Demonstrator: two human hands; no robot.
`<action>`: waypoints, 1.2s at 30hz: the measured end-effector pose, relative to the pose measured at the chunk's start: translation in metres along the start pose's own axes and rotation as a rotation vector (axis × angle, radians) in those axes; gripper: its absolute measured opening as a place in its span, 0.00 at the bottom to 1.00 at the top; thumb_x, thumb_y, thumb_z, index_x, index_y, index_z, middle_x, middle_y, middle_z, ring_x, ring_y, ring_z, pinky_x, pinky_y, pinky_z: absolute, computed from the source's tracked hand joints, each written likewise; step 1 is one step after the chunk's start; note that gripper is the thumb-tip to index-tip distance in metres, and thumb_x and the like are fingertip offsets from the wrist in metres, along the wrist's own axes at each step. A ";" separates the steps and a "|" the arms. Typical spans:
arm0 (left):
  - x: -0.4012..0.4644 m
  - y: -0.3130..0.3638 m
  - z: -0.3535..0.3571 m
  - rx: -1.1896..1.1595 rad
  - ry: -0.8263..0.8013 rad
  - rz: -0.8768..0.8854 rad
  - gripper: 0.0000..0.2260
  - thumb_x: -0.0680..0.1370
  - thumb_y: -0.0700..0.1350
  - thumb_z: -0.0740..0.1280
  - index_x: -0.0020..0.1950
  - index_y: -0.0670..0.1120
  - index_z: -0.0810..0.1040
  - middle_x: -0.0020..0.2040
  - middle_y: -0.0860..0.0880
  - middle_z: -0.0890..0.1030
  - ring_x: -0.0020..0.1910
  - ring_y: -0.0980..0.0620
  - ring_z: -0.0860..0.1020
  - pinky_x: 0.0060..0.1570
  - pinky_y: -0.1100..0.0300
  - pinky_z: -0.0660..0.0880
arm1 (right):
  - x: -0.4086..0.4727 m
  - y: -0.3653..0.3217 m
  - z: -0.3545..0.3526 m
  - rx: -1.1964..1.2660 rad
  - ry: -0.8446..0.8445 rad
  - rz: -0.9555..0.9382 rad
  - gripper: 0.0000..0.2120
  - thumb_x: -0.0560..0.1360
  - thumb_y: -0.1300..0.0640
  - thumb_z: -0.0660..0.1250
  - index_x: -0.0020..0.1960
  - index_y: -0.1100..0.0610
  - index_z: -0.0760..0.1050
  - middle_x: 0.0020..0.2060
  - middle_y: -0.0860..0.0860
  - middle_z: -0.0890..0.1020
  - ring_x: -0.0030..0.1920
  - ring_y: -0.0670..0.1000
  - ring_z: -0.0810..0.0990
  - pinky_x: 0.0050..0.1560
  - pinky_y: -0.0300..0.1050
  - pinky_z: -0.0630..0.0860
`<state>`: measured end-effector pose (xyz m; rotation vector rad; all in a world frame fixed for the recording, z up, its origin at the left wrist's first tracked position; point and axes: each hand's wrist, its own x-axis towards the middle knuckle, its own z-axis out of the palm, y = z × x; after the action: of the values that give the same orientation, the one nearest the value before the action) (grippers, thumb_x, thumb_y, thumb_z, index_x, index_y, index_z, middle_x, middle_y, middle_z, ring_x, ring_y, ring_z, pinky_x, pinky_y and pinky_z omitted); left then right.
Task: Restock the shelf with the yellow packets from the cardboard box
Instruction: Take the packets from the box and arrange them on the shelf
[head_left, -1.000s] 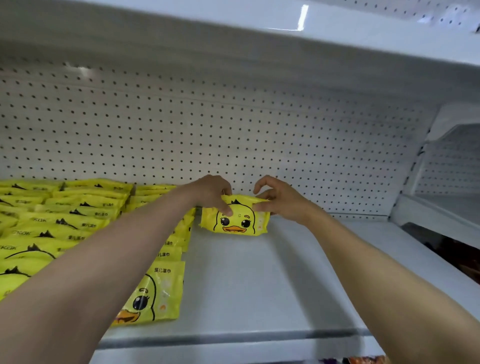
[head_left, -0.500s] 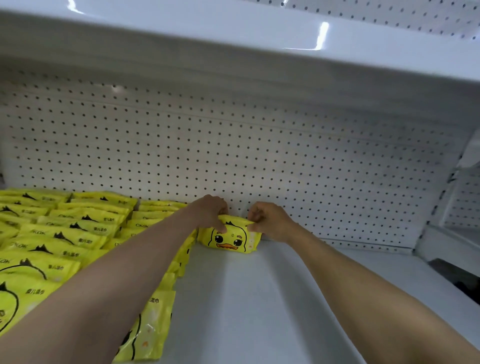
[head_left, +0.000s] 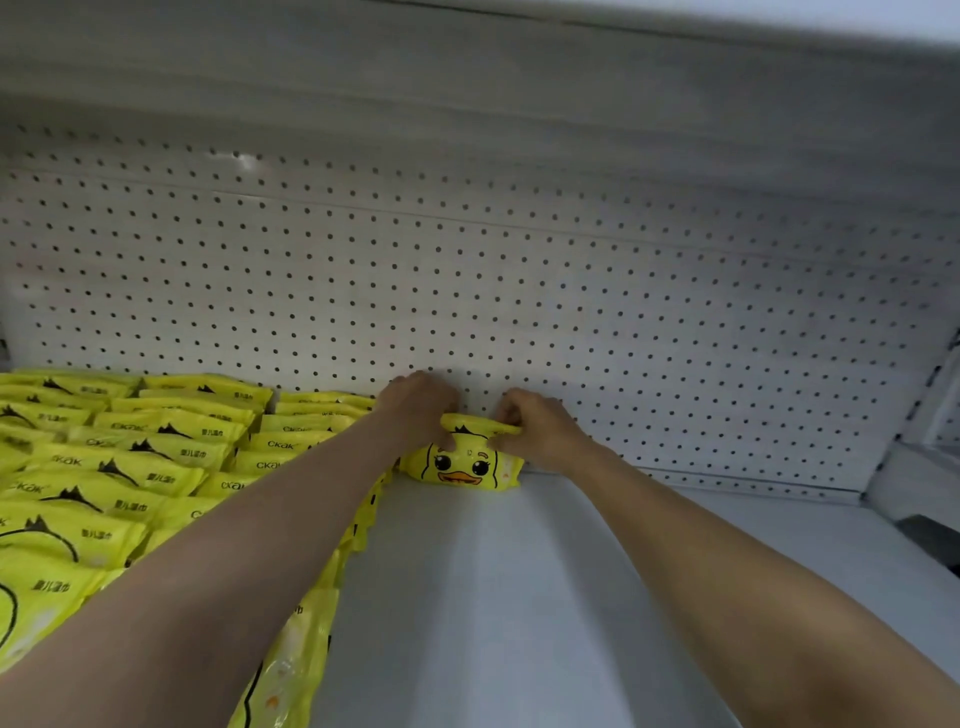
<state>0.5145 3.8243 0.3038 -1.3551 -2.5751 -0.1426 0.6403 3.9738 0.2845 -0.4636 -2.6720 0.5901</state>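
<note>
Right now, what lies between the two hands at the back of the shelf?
In the head view, only the duck-face packet lies between the left hand and right hand; both pinch its top edge, against the pegboard back.

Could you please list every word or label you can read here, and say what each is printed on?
"Ckak": brand printed on the stacked yellow packets at left.
Small Chinese characters beside it on those packets: too blurred to read surely.
Duck-face packet held by the left hand and right hand: only a picture, no readable text.
</note>
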 end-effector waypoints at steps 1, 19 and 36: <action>0.001 0.000 -0.001 0.030 -0.003 0.012 0.21 0.68 0.59 0.75 0.56 0.52 0.78 0.56 0.50 0.78 0.58 0.48 0.75 0.52 0.55 0.70 | 0.000 0.000 0.000 -0.027 -0.019 -0.019 0.15 0.66 0.55 0.78 0.49 0.53 0.76 0.43 0.48 0.81 0.44 0.50 0.79 0.44 0.46 0.75; 0.001 0.011 0.003 0.126 0.056 -0.052 0.21 0.72 0.54 0.73 0.60 0.47 0.72 0.59 0.48 0.76 0.61 0.47 0.73 0.59 0.53 0.70 | -0.002 -0.007 0.018 -0.515 0.151 -0.068 0.19 0.73 0.52 0.70 0.61 0.55 0.70 0.57 0.52 0.75 0.60 0.55 0.72 0.41 0.46 0.68; -0.150 -0.057 -0.096 -0.050 0.144 -0.133 0.25 0.74 0.48 0.72 0.69 0.49 0.68 0.62 0.46 0.72 0.63 0.44 0.70 0.54 0.50 0.73 | -0.064 -0.147 -0.009 -0.359 0.091 -0.145 0.21 0.76 0.50 0.67 0.67 0.53 0.71 0.61 0.54 0.75 0.64 0.56 0.70 0.55 0.50 0.74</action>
<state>0.5644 3.6538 0.3609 -1.1433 -2.5544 -0.3170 0.6656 3.8262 0.3412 -0.3747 -2.6978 0.0433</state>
